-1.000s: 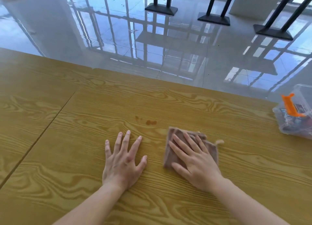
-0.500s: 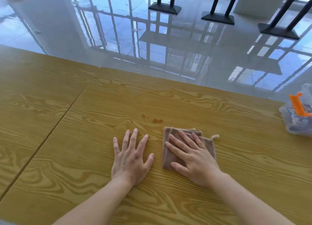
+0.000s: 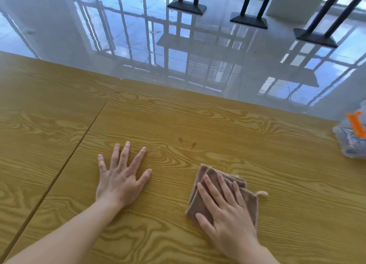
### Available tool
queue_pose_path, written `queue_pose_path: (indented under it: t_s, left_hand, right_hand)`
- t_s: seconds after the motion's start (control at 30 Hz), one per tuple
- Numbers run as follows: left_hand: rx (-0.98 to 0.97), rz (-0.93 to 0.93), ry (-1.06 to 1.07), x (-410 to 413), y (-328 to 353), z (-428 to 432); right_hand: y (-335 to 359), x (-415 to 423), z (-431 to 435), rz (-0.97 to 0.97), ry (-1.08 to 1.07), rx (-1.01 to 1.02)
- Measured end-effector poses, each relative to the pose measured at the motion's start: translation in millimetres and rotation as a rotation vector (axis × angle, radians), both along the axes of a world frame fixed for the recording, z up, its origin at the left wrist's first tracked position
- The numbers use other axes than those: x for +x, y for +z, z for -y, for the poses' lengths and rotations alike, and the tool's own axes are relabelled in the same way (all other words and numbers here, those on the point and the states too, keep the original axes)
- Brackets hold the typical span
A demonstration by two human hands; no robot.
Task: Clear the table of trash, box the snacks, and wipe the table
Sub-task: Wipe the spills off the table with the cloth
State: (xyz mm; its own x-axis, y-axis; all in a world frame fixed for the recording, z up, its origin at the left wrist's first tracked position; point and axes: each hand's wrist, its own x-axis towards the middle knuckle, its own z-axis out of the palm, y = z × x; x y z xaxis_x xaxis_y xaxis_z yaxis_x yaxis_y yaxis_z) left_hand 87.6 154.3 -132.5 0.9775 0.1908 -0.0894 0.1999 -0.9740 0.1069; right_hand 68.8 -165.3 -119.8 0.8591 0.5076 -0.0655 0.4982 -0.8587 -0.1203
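A folded brown cloth [image 3: 208, 176] lies on the wooden table [image 3: 237, 129]. My right hand [image 3: 225, 214] presses flat on it with straight, spread fingers. My left hand [image 3: 120, 176] rests flat on the bare wood to the left, fingers spread and holding nothing. Two small reddish-brown stains [image 3: 187, 141] mark the table just beyond the cloth. At the right edge of the view sits a clear plastic box [image 3: 350, 140] with an orange latch [image 3: 356, 125] and snack packets inside, partly cut off.
A seam [image 3: 79, 142] runs between two table tops to the left of my left hand. Beyond the table's far edge lies a glossy tiled floor [image 3: 198, 55] with black table bases [image 3: 186, 6].
My right hand has slid the cloth toward me and to the right, away from the stains. The gap between my two hands has widened.
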Motion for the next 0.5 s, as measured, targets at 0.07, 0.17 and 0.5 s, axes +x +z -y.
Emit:
queue_pose_path:
  t_s: [0.07, 0.17, 0.5]
  left_hand:
    - [0.002, 0.006, -0.011, 0, 0, 1]
    - [-0.005, 0.027, -0.01, 0, 1, 2]
    - [-0.071, 0.072, 0.009, -3, 5, 3]
  right_hand:
    - [1, 0, 23, -0.036, -0.001, -0.053]
    - [10, 68, 2, -0.04, -0.244, -0.092]
    - [-3, 5, -53, -0.005, 0.05, -0.001]
